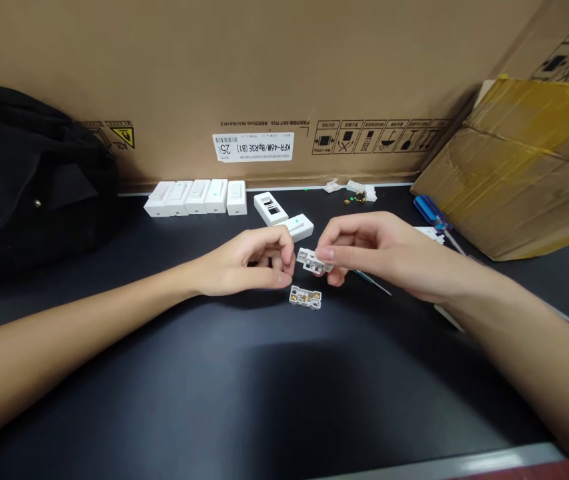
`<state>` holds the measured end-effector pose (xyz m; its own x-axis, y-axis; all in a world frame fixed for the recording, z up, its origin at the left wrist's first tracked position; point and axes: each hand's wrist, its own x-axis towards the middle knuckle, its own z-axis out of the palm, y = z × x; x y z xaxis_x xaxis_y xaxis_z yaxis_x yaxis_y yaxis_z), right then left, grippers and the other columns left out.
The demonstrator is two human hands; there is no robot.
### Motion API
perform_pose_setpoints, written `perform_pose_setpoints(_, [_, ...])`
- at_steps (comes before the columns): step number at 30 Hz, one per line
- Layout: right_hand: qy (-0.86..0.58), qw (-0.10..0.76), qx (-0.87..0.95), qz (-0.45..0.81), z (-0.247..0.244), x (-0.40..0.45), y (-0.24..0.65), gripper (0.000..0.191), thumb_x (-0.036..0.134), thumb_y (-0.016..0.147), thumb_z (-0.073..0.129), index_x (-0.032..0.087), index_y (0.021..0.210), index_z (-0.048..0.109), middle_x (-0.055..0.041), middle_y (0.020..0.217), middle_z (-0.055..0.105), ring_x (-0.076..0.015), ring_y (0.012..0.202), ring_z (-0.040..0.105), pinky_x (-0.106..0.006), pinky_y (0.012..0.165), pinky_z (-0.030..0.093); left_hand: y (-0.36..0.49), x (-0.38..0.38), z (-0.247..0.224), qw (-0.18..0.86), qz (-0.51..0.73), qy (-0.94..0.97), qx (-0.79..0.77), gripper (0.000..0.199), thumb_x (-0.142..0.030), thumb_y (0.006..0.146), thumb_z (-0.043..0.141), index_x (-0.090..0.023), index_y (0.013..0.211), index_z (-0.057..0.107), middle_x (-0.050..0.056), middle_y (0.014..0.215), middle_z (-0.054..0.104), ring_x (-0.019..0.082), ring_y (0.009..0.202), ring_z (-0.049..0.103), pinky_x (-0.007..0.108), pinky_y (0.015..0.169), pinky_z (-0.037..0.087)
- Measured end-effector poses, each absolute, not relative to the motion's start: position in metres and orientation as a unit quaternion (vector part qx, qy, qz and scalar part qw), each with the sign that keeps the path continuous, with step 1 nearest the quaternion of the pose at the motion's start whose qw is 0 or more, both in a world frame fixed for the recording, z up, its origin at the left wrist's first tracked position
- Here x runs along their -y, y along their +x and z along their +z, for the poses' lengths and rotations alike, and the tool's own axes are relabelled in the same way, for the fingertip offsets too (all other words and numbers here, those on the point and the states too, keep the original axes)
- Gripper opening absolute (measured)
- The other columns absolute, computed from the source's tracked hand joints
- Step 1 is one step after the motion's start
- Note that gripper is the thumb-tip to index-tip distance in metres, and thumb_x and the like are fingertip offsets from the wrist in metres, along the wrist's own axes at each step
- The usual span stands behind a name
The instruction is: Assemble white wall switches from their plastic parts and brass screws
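My right hand [371, 250] pinches a small white plastic switch part [309, 260] between thumb and fingers, just above the dark table. Close by on the left, my left hand [259, 260] has its fingers curled, thumb against fingertips; anything in that pinch is hidden or too small to name. On the table just below both hands lies a white switch base [305, 298] with brass-coloured contacts facing up. Behind the left hand are a white switch [299, 228] with a green mark and a hollow white switch housing [270, 209].
Several white switches [197, 197] stand in a row at the back left. Small white and brass parts [361, 192] lie at the back. A blue-handled screwdriver [431, 212] rests by a taped carton [509, 167]. A black bag [34, 187] sits left; a large cardboard box [174, 80] walls the back.
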<state>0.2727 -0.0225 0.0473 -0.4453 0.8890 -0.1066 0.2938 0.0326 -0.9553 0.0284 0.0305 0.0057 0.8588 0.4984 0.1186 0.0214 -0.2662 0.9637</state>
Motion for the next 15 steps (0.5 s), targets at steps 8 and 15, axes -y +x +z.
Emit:
perform_pose_setpoints(8, [-0.461,0.230,0.757,0.403,0.0518,0.0275,0.2713,0.018,0.034,0.087,0.076,0.018,0.080,0.069,0.0008,0.067,0.068,-0.0114,0.059,0.058,-0.024,0.050,0.039,0.0299,-0.0295,0.0086,0.432,0.142,0.876,-0.158,0.040,-0.038,0.080,0.082,-0.019,0.098,0.051,0.003,0.096,0.069,0.010,0.069,0.055,0.023,0.059,0.041])
perform_pose_setpoints(15, [-0.463,0.199,0.790,0.348,0.0473,0.0275,0.2712,0.023,0.037,0.088,0.074,0.020,0.076,0.066,0.0036,0.062,0.062,-0.0101,0.054,0.050,-0.024,0.048,0.035,0.0321,-0.0243,0.0080,0.397,0.146,0.889,-0.179,0.040,-0.035,0.077,0.084,-0.020,0.093,0.050,-0.002,0.085,0.065,0.008,0.063,0.050,0.022,0.058,0.038])
